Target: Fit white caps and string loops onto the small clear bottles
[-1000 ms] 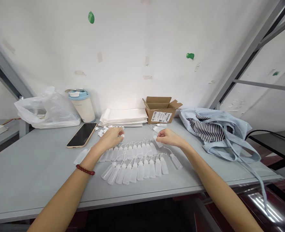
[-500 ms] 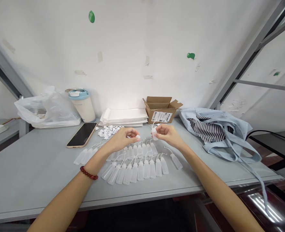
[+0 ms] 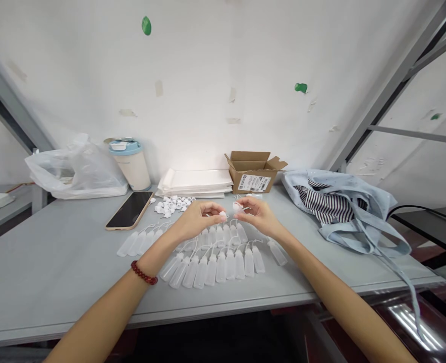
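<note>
Between thumb and fingers of my left hand (image 3: 197,218) is a small white cap (image 3: 223,215). My right hand (image 3: 260,215) pinches a small translucent squeeze bottle (image 3: 237,207), which is partly covered by the fingers. The two hands face each other with a narrow gap between cap and bottle. Below them lie rows of similar bottles (image 3: 220,267) with thin white tails at their tops. One single bottle (image 3: 277,253) rests apart, near my right forearm. A heap of loose white caps (image 3: 173,204) sits just beyond my left hand.
A phone (image 3: 129,210), a plastic bag (image 3: 77,171) and a blue-lidded cup (image 3: 132,166) stand at the left. Behind the caps are flat white packets (image 3: 196,181) and an open cardboard box (image 3: 251,174). A light blue cloth bag (image 3: 374,196) lies at the right; its strap hangs over the edge.
My hands have come closer together, bringing the cap nearer to the bottle. The bottle has been tilted, its upper part now turned toward the left hand. The view has shifted slightly.
</note>
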A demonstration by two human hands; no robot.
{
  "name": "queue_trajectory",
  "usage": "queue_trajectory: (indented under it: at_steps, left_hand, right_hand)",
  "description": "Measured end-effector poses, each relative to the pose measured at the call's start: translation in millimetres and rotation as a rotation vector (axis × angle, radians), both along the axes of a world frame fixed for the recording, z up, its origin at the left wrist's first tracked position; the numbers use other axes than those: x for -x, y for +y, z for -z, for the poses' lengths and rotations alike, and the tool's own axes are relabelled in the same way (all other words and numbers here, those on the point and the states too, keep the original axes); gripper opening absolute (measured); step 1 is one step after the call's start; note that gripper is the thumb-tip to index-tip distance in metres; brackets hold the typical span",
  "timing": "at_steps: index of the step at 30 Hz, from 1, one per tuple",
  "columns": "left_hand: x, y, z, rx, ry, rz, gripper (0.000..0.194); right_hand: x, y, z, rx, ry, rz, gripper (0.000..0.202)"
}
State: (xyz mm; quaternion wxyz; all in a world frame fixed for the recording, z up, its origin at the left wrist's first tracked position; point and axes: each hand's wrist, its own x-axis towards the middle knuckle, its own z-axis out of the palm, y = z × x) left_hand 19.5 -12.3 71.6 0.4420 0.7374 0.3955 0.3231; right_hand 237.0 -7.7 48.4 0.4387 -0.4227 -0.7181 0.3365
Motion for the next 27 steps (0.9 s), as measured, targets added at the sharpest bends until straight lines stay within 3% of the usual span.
queue_trajectory:
  at_steps: [7, 14, 21, 27]
  left_hand:
    - [-7.0, -4.8, -0.4, -0.076, 0.010, -0.086, 0.028]
    - [-9.7, -4.4, 3.7, -0.087, -0.003, -0.074, 0.028]
    - [-7.3, -2.3, 6.8, -0.033, -0.004, -0.038, 0.034]
    - [-6.8, -1.4, 8.0, 0.053, -0.035, -0.036, 0.033]
  right_hand:
    - [6.7, -4.8, 4.9, -0.216, -0.174, 0.029, 0.018]
    - [13.8, -9.5, 7.5, -0.427, -0.258, 0.025, 0.012]
    - [14.3, -10.2, 18.2, -0.392, -0.341, 0.018, 0.012]
    - [14.0, -7.8, 24.5, -0.694, -0.492, 0.055, 0.010]
